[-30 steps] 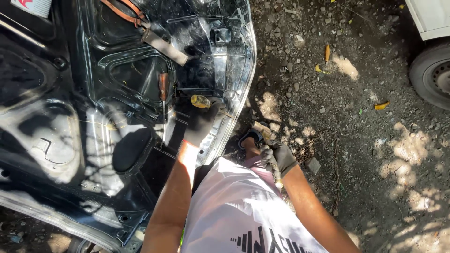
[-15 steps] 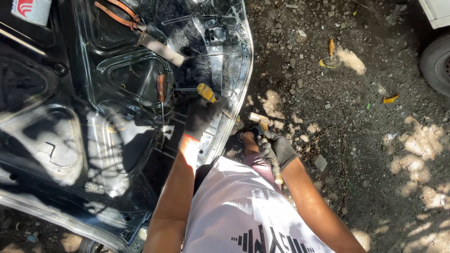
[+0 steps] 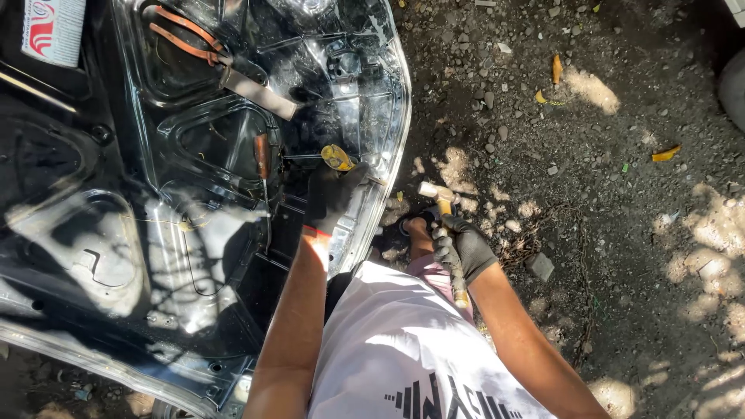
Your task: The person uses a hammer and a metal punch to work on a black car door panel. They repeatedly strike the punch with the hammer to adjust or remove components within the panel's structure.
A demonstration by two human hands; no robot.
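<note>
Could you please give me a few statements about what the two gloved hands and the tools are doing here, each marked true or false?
1. The right hand grips a hammer by its handle. True.
2. The left hand is bare. False: it wears a dark glove.
3. The left hand is at the black car door panel, by a yellow-handled tool. True.
4. The hammer head rests on the panel. False: it is over the gravel ground, beside the panel.

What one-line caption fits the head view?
Gloved left hand holds a yellow-handled tool against a black car panel; gloved right hand grips a hammer.
</note>
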